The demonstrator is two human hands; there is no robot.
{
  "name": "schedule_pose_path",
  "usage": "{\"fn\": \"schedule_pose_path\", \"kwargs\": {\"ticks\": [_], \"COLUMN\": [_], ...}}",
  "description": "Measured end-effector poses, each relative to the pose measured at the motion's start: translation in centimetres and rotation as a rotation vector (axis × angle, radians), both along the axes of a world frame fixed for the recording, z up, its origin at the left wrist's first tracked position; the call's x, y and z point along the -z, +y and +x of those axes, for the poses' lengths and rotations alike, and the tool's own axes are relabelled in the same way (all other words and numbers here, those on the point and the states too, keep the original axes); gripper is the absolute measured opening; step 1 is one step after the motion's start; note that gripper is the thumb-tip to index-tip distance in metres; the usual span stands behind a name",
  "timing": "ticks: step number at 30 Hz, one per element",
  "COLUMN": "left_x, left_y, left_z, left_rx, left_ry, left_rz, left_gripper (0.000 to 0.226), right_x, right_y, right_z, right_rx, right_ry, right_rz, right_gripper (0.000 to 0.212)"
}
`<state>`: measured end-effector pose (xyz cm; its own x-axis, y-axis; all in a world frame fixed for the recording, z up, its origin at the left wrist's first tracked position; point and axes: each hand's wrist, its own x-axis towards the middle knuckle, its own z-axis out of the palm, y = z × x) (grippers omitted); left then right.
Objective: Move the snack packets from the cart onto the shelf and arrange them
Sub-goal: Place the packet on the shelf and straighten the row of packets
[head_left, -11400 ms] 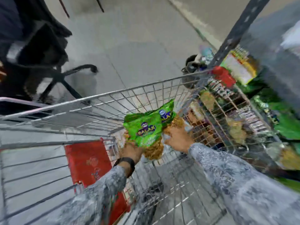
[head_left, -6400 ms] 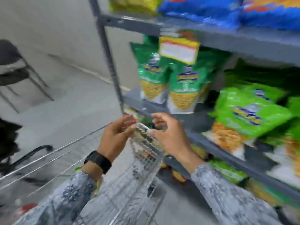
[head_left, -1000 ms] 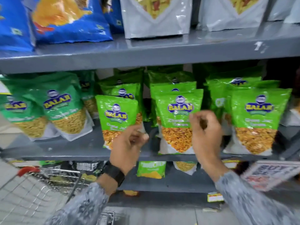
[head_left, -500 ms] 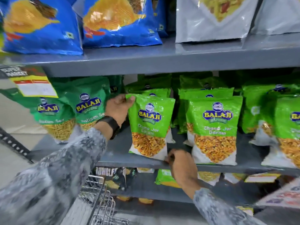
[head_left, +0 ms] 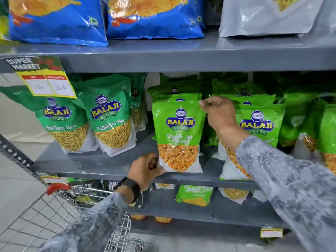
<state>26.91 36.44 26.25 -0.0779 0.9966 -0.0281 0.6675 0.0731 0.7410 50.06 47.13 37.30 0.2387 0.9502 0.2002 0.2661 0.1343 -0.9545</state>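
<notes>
A light-green snack packet (head_left: pixel 179 135) stands upright at the front of the grey middle shelf (head_left: pixel 101 164). My left hand (head_left: pixel 145 170) pinches its lower left corner. My right hand (head_left: pixel 219 113) pinches its top right corner. More light-green packets stand behind it, and another one (head_left: pixel 258 124) is to its right, partly hidden by my right arm. The wire cart (head_left: pixel 54 213) is at the lower left, its contents out of sight.
Darker green sev packets (head_left: pixel 111 119) lean on the left of the same shelf under a price tag (head_left: pixel 43 79). Blue chip bags (head_left: pixel 152 17) and silver bags (head_left: pixel 263 15) fill the shelf above. More packets (head_left: pixel 194 195) lie on the lower shelf.
My hands swapped ends on the front packet: the left dropped from its top left corner to the bottom left, the right rose from the bottom to the top right corner.
</notes>
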Motion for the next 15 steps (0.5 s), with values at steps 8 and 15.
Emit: {"fn": "schedule_pose_path", "kwargs": {"ticks": [8, 15], "left_x": [-2.8, -9.8], "left_y": [1.5, 7.0], "left_z": [-0.6, 0.5], "left_rx": [0.059, -0.097], "left_ry": [-0.398, -0.624], "left_rz": [-0.117, -0.009], "left_gripper": [0.056, 0.03], "right_x": [4.2, 12.0], "right_y": [-6.0, -11.7], "right_z": [0.3, 0.7], "right_rx": [-0.095, -0.208], "right_ry": [-0.051, -0.367], "right_rz": [-0.114, -0.294], "right_gripper": [0.081, 0.047]}}
